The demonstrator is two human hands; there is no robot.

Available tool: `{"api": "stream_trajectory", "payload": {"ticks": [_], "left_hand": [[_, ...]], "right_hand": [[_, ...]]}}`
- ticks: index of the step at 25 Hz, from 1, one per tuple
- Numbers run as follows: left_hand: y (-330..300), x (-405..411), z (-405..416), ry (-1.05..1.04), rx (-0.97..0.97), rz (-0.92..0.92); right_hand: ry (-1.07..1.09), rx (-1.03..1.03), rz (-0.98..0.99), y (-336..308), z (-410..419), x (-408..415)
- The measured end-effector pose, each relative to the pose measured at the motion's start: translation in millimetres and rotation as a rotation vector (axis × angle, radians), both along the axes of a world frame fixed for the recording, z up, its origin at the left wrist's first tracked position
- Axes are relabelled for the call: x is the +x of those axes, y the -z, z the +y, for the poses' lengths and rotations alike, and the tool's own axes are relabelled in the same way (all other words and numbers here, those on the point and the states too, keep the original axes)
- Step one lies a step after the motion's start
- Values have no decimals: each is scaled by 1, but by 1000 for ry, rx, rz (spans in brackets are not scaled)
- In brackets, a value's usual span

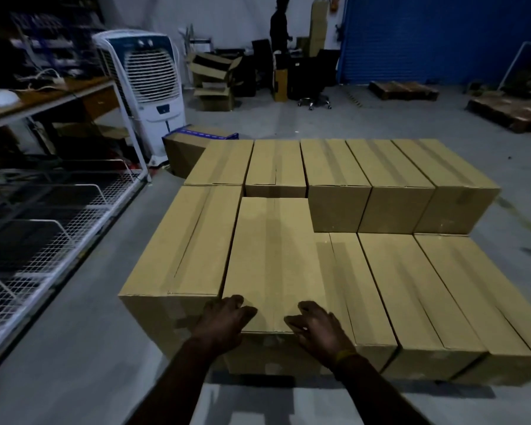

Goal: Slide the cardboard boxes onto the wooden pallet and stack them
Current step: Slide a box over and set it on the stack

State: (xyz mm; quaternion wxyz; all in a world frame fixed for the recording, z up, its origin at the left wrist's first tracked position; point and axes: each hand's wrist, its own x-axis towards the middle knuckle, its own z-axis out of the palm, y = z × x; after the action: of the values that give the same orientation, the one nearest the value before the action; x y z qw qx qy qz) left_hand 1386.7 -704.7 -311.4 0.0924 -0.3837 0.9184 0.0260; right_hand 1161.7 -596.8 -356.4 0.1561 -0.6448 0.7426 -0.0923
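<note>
Left hand [227, 320] and right hand [316, 328], fingers loosely spread and bent, rest on the near top edge of 1 cardboard box [270, 256].

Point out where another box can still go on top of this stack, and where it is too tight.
Free: the lower-layer box tops at the near right, bordered behind by the raised back row and on the left by the box under both hands. Crowded: the left column, where that box sits against the near left box and the back row, leaving only seams. The left hand and right hand cover its near edge.
</note>
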Motion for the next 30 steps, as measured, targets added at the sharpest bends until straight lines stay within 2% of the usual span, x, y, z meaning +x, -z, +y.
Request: {"api": "stream_trajectory", "payload": {"ticks": [7, 12, 17, 26, 30], "left_hand": [[4, -2, -46, -41, 31, -2], [11, 3, -72, -60, 109, 167], [15, 0, -82, -96, 118, 257], [19, -3, -84, -142, 106, 195], [-2, -9, -64, -169, 122, 158]], "right_hand": [[-32, -33, -63, 2, -36, -19], [-33, -58, -43, 4, -54, -27], [-29, -63, -26, 3, -65, -31], [26, -85, -68, 4, -69, -30], [89, -7, 2, -17, -56, -11]]}}
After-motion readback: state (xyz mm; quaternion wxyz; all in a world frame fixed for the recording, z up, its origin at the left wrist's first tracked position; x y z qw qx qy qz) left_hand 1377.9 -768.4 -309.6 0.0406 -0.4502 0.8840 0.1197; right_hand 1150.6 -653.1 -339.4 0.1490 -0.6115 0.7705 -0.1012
